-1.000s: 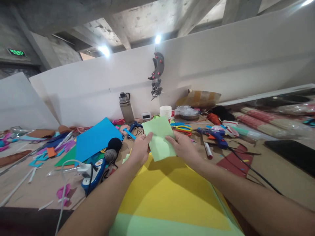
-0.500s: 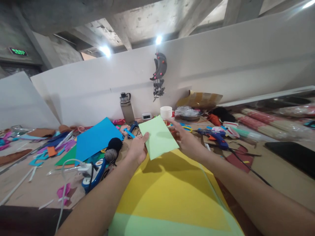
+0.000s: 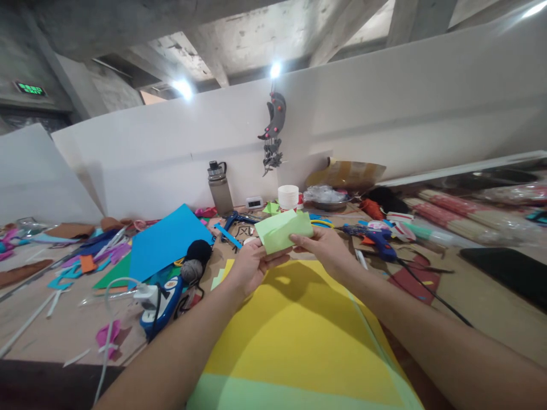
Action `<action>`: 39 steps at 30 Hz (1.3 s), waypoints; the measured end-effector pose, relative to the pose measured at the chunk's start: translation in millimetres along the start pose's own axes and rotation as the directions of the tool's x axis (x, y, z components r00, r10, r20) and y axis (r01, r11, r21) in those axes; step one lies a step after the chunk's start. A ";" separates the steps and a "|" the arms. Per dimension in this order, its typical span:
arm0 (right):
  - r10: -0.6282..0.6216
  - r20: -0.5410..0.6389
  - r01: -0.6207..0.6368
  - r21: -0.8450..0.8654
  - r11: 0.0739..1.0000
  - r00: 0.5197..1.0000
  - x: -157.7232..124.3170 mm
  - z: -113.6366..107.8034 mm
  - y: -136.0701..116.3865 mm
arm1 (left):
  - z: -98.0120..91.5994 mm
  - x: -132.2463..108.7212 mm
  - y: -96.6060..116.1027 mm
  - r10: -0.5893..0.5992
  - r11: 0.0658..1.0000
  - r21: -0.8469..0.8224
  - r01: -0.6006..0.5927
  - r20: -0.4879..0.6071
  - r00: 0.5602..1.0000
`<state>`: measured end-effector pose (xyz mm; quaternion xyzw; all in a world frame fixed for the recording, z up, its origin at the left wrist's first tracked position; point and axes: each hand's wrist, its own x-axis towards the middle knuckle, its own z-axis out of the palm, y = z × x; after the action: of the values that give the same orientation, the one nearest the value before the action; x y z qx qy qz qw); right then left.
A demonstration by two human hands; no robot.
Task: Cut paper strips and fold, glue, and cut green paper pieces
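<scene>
A light green sheet of paper [image 3: 280, 232], bent over on itself, is held up between my two hands. My left hand [image 3: 252, 263] grips its lower left part, fingers behind it. My right hand [image 3: 318, 245] pinches its right side, the thumb on the front face. Below both hands lies a large yellow sheet [image 3: 294, 319], with a pale green sheet [image 3: 256, 393] showing along its near and right edges. Behind the held paper, the scissors' yellow handle [image 3: 327, 224] is partly hidden.
To the left are blue card [image 3: 164, 239], a ball of black yarn [image 3: 199, 250] and a power strip [image 3: 164, 310] with a cable. A bottle [image 3: 220, 191] and stacked white cups [image 3: 288, 196] stand behind. On the right lie a glue gun [image 3: 380, 242] and a black tablet-like slab [image 3: 506, 273].
The green paper was flat and upright; now it is folded over and looks shorter. My right hand has closed on its right side, and my left hand has moved slightly right beneath it.
</scene>
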<state>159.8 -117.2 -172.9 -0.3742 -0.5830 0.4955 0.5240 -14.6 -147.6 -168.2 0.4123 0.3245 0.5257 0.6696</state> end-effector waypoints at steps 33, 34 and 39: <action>-0.040 -0.272 0.020 -0.077 0.997 0.962 -4.3 5.8 -3.6 | 7.1 -1.9 -9.4 0.273 0.947 0.215 -0.237 -0.154 0.950; -0.036 -0.272 0.020 -0.059 0.998 0.962 -3.2 5.7 -1.0 | 7.5 -2.2 -9.0 0.297 0.939 0.232 -0.256 -0.161 0.941; -0.038 -0.259 0.043 0.014 0.999 0.965 -0.4 5.8 6.8 | 8.8 -2.3 -8.8 0.339 0.899 0.333 -0.285 -0.117 0.934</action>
<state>153.6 -117.1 -179.4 -0.4186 -0.5124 0.4372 0.6092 -3.7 -152.6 -172.1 0.5121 0.3891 0.6024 0.4727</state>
